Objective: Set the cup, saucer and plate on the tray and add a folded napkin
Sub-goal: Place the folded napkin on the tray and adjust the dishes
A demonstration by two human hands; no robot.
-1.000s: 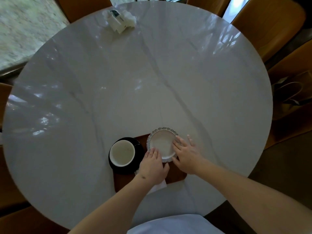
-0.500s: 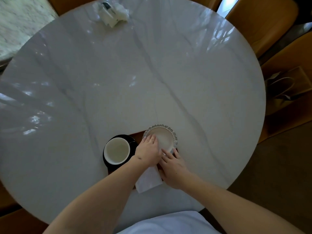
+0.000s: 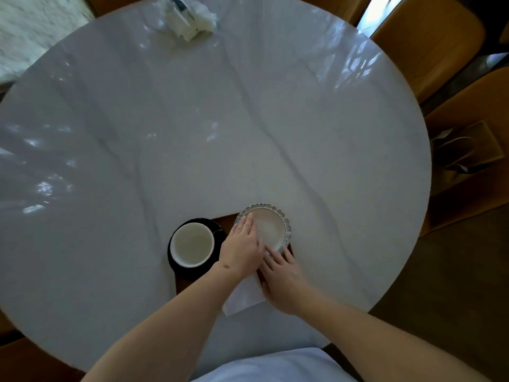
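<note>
A white cup [image 3: 192, 244] stands on a black saucer [image 3: 176, 261] at the left end of a dark wooden tray [image 3: 226, 220]. A small scalloped white plate [image 3: 271, 226] sits at the tray's right end. My left hand [image 3: 242, 247] lies flat, fingers on the plate's left rim. My right hand [image 3: 283, 277] rests flat just below the plate, fingertips touching its near rim. A white folded napkin [image 3: 243, 295] lies under both hands and sticks out over the tray's near edge. Most of the tray is hidden.
The round white marble table [image 3: 192, 119] carries a white tissue pack [image 3: 188, 16] at its far edge. Tan chairs [image 3: 429, 37] ring the table on the right. A brown bag [image 3: 462, 150] sits on a chair to the right.
My left hand slid up from the napkin onto the plate's left rim. My right hand came off the plate's right side to its near edge. More napkin shows.
</note>
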